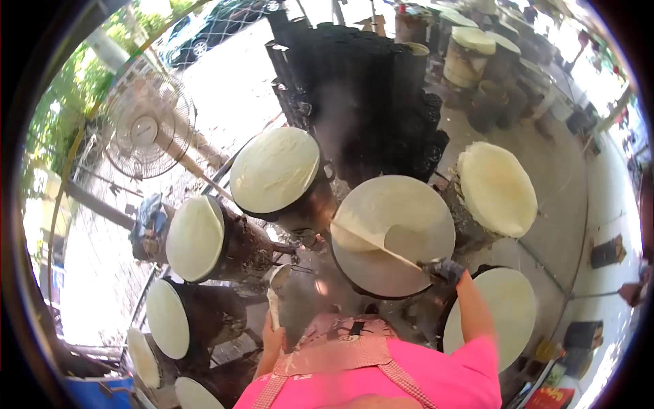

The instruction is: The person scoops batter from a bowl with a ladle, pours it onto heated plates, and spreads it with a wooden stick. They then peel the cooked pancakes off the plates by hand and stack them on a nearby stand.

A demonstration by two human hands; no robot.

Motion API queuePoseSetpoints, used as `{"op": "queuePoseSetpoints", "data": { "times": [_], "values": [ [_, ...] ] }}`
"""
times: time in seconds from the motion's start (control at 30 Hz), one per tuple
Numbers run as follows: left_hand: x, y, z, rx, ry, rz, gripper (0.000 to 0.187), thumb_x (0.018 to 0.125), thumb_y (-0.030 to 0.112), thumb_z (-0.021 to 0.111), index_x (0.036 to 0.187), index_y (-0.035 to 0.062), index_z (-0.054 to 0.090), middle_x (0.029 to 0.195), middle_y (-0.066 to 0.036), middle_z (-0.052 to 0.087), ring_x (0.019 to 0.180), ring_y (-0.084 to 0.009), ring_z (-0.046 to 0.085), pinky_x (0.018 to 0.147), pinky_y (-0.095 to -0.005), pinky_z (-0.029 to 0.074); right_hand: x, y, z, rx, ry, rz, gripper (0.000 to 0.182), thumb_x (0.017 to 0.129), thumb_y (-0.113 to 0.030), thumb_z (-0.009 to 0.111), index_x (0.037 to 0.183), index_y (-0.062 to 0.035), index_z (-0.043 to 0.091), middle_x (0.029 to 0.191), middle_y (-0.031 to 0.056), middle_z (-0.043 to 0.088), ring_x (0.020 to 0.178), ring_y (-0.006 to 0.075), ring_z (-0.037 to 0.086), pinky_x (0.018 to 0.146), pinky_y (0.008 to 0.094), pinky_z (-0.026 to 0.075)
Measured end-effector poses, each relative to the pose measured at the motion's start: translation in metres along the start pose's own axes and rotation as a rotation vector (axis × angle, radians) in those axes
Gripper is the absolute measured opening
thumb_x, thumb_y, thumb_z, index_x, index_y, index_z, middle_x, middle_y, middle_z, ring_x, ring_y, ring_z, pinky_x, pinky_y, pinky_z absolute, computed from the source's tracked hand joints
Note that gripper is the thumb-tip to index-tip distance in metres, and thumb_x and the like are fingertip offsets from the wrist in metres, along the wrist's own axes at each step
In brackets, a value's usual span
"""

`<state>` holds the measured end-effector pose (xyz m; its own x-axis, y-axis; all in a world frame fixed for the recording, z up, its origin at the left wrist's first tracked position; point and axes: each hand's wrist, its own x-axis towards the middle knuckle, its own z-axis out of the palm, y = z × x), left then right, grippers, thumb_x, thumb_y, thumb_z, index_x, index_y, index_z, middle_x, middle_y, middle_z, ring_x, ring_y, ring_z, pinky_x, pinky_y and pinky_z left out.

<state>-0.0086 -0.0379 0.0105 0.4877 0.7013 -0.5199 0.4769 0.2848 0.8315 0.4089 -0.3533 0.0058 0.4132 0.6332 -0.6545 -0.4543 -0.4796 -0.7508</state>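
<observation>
My right hand (444,271), in a dark glove, is closed around one end of a long thin wooden spreader (385,249). The spreader lies across the round griddle (429,225) in front of me. Pale, wet batter (371,198) coats much of that griddle, with a darker round patch right beside the stick. Low on the left, my bare left hand (274,335) grips the pale, batter-smeared handle of a ladle (280,276). The ladle's bowl points away from me, between the griddle and the stoves on the left.
Several drum stoves stand around me, topped with pale flat rounds, among them one round (276,170) at the upper left and another (494,317) at the right. A thin round (501,189) sits farther right. Black cylinders (354,88) are stacked behind; a fan (144,129) stands left.
</observation>
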Motion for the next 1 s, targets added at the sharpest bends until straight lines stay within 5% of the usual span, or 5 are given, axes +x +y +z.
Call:
{"op": "queuePoseSetpoints", "data": {
  "times": [0.07, 0.73, 0.8, 0.87, 1.0],
  "values": [
    [-0.008, 0.004, -0.001, -0.038, 0.025, -0.035, 0.072, 0.068, -0.004, 0.042, 0.134, 0.0136, 0.020, 0.052, -0.004, 0.042, 0.033, -0.0124, 0.039, 0.028, -0.0256, 0.032, 0.033, 0.009, -0.027, -0.278, 0.020, -0.533, 0.023, 0.080, -0.018, 0.055, 0.101, -0.0088, 0.059, 0.080, -0.0006, 0.059, 0.060, 0.0076, 0.049, 0.047, 0.0225, 0.041],
    [-0.037, -0.021, -0.042, 0.033, 0.114, -0.025, 0.071, 0.066, -0.005, 0.041, 0.132, 0.0146, 0.025, 0.055, -0.005, 0.043, 0.032, -0.0123, 0.038, 0.028, -0.0258, 0.030, 0.038, -0.060, 0.015, -0.588, 0.143, 0.210, 0.020, 0.070, -0.013, 0.059, 0.089, -0.0109, 0.061, 0.087, 0.0059, 0.063, 0.066, 0.0214, 0.057, 0.057, 0.0307, 0.045],
    [-0.032, -0.024, -0.057, 0.059, 0.058, 0.024, 0.069, 0.067, -0.005, 0.041, 0.132, 0.0134, 0.027, 0.056, -0.005, 0.044, 0.033, -0.0115, 0.038, 0.029, -0.0253, 0.030, 0.035, 0.050, -0.055, -1.247, -0.036, -0.772, 0.015, 0.073, -0.016, 0.052, 0.085, -0.0087, 0.058, 0.079, 0.0110, 0.061, 0.064, 0.0227, 0.056, 0.056, 0.0312, 0.044],
    [-0.018, -0.042, -0.079, 0.097, 0.031, 0.068, 0.069, 0.067, -0.005, 0.042, 0.132, 0.0147, 0.027, 0.055, -0.004, 0.044, 0.033, -0.0108, 0.038, 0.029, -0.0249, 0.030, -0.070, 0.039, -0.019, -0.857, 0.021, 0.235, 0.015, 0.078, -0.022, 0.048, 0.076, -0.0101, 0.057, 0.055, 0.0085, 0.054, 0.044, 0.0146, 0.049, 0.042, 0.0301, 0.040],
    [-0.006, -0.027, -0.114, 0.079, -0.079, -0.099, 0.067, 0.070, -0.004, 0.044, 0.131, 0.0191, 0.029, 0.051, 0.000, 0.038, 0.036, -0.0085, 0.036, 0.030, -0.0236, 0.030, -0.223, 0.171, 0.037, -0.336, 0.479, 0.182, 0.021, 0.081, -0.026, 0.047, 0.076, -0.0099, 0.059, 0.052, -0.0001, 0.052, 0.042, 0.0105, 0.045, 0.041, 0.0276, 0.039]
  ]
}}
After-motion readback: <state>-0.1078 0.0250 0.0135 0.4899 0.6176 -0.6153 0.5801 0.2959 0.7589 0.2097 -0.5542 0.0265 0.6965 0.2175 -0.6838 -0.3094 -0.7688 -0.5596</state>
